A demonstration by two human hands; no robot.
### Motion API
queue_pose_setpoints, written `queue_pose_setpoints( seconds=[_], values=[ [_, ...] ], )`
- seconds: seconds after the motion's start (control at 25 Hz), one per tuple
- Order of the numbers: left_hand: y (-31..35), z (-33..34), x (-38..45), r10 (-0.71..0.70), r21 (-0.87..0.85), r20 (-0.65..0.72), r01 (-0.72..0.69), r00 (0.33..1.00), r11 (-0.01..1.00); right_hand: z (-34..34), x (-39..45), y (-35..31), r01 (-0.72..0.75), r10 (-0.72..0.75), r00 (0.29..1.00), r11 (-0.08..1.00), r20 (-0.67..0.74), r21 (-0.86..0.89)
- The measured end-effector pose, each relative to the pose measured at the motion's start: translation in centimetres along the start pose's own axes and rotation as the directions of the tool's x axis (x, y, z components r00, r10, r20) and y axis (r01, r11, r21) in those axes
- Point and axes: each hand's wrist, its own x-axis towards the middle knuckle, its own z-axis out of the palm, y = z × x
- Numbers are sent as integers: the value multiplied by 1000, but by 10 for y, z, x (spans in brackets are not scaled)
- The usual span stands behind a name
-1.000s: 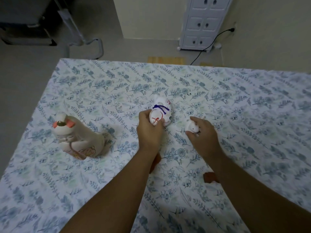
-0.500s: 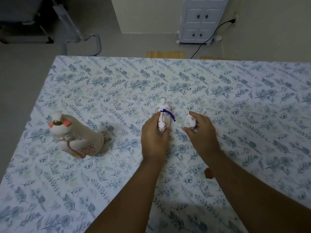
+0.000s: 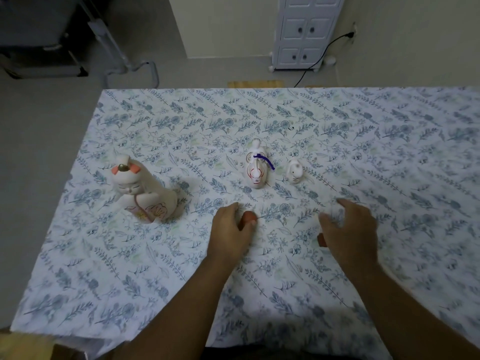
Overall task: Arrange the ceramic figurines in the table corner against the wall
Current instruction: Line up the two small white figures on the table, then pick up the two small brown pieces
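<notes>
Three pale ceramic figurines stand on the flowered tablecloth (image 3: pixel 389 152). A large cat figurine (image 3: pixel 141 189) with orange ears is at the left. A white figurine with a purple cord (image 3: pixel 256 169) and a tiny white figurine (image 3: pixel 294 173) stand side by side in the middle. Nearer to me, my left hand (image 3: pixel 228 231) curls its fingers and thumb around a small brown figurine (image 3: pixel 247 219). My right hand (image 3: pixel 349 229) hovers with fingers spread, blurred, over a second small brown piece (image 3: pixel 321 240) that is mostly hidden.
The table's far edge and left edge drop to a grey floor. Beyond stand a white drawer cabinet (image 3: pixel 306 29) with a black cable (image 3: pixel 319 61), a wall, and a metal frame (image 3: pixel 130 61) at the far left.
Both hands let go of the cord figurine and the tiny white one, which now stand free. The hands pulled back toward me onto the two small brown pieces.
</notes>
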Motion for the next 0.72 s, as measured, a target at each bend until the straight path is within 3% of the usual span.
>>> queue_pose_setpoints(
  seconds=[0.12,0.2,0.44,0.56,0.72],
  values=[
    [-5,5,-1,18,13,26,-18,1000,1000,5,-23,20,-283,278,953,959,119,32],
    [-4,7,0,11,-1,28,-11,1000,1000,8,-28,21,-359,332,929,918,165,172],
    [3,11,-14,-47,-275,-6,44,999,960,19,-33,-5,-215,95,963,839,254,501],
    [8,21,-12,-7,-355,-41,-8,999,935,27,-29,-23,-106,-34,967,846,253,523],
    [13,34,-9,133,-282,-100,-157,986,947,41,-18,-35,72,-155,978,882,142,465]
  ],
)
